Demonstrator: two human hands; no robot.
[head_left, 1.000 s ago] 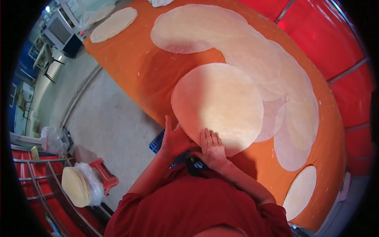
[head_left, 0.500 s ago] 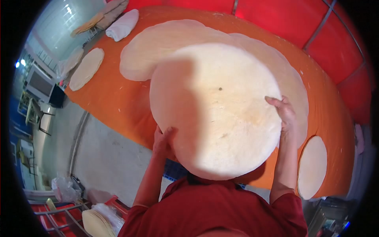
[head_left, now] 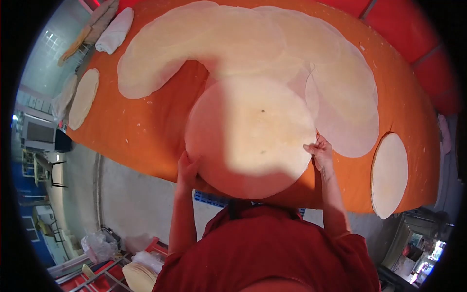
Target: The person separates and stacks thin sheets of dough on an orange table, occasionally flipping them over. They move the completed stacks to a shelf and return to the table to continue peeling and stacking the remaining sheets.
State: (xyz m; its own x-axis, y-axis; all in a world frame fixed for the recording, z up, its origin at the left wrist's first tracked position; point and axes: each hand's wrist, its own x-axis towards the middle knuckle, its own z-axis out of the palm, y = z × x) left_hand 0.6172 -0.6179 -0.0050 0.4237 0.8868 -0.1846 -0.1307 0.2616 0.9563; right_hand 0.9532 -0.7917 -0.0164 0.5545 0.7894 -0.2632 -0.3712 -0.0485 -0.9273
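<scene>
A large, thin, round flatbread sheet (head_left: 265, 117) with a small dark spot stretches between my two hands, at or just above the orange cloth. On its left edge, my left hand (head_left: 188, 168) is closed, thumb on top and the other fingers hidden below. My right hand (head_left: 321, 150) pinches the right edge between thumb and fingers. Beyond it, several overlapping round sheets (head_left: 335, 73) form an arc over the orange cloth (head_left: 155, 117). The far edge of the held sheet lies over part of this arc. A shadow covers its left side.
A separate round flatbread (head_left: 389, 175) lies at the right edge, another (head_left: 84, 99) at the far left. A folded white cloth (head_left: 116, 30) lies at the back left. Red panels (head_left: 404, 27) border the far right. Stacked flatbreads (head_left: 138, 277) sit in a rack at lower left.
The flatbread sheet in my hands has gone down, away from my head, and uncovers more of the arc of sheets. Both hands keep their hold. The view has shifted too.
</scene>
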